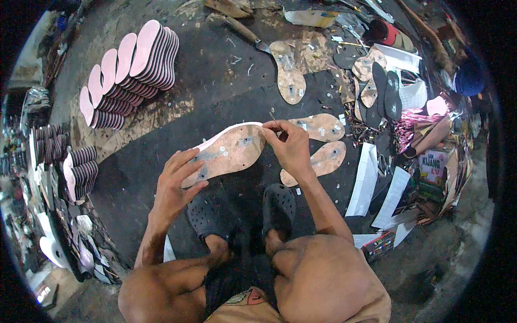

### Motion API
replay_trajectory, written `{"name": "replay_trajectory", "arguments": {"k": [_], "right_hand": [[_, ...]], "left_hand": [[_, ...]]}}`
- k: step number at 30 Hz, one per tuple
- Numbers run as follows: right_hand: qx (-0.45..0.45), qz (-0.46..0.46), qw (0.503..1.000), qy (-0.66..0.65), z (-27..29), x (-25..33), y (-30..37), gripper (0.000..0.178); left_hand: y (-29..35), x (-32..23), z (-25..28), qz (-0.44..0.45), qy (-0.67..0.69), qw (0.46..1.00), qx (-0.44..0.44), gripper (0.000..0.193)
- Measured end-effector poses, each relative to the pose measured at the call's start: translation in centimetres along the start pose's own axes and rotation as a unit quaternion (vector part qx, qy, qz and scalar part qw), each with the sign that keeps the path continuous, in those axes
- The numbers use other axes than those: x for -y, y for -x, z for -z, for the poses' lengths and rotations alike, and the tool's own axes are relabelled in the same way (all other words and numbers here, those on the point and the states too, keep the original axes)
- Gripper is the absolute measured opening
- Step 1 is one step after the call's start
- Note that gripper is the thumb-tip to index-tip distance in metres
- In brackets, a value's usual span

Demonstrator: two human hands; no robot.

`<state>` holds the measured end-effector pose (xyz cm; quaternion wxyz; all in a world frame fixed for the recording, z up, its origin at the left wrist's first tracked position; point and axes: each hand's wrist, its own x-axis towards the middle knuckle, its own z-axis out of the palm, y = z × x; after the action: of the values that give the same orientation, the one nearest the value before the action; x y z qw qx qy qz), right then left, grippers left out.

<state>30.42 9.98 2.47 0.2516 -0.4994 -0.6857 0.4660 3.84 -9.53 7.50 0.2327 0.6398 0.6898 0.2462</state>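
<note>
A tan, sole-shaped template [229,152] with small holes and grey smudges lies over a pink sole [221,133], whose edge shows along the far side. My left hand [180,175] grips the stack at its left end, thumb on the near edge and fingers across the top. At the other end, my right hand [288,142] pinches the tip between thumb and fingers. A thin, stick-like piece [272,115] shows just beyond those fingers; whether I hold it cannot be told. Two more tan templates [323,127] [327,159] lie right of my right hand.
Stacks of pink and black soles [153,51] stand at the far left. Another template [288,72] lies ahead near a knife [245,32]. Paper strips [363,180], small metal pieces [369,132] and a cardboard box [433,167] are on the right. My feet wear dark clogs [279,207].
</note>
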Motion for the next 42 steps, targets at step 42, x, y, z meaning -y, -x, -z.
{"name": "replay_trajectory", "arguments": {"k": [42], "right_hand": [[0.062, 0.258, 0.963, -0.054, -8.1, 4.2, 6.0, 0.018]], "left_hand": [[-0.5, -1.5, -0.3, 0.016, 0.005, 0.998, -0.059, 0.095]]}}
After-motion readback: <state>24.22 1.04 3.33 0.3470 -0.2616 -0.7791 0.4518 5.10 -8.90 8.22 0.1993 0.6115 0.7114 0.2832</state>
